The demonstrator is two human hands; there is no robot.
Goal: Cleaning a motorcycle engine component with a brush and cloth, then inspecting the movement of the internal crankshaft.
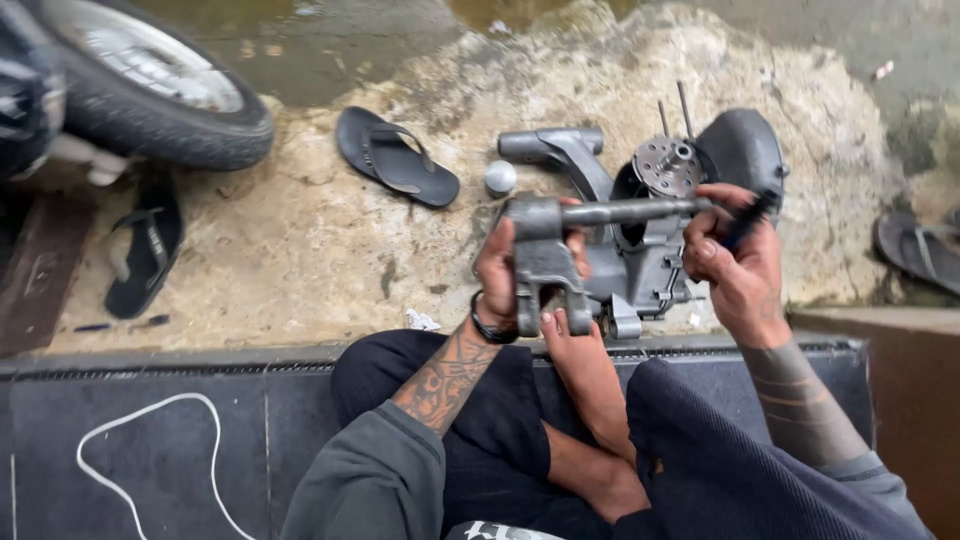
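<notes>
Grey metal bracket: gripped by left hand; shaft runs rightward to right hand, fingers pinching dark tool.

wheel: cut off by the top and left edges
right sandal: runs off the right edge
engine case: lower part hidden behind bracket and hands
dark tool: blurred, kind unclear
</notes>
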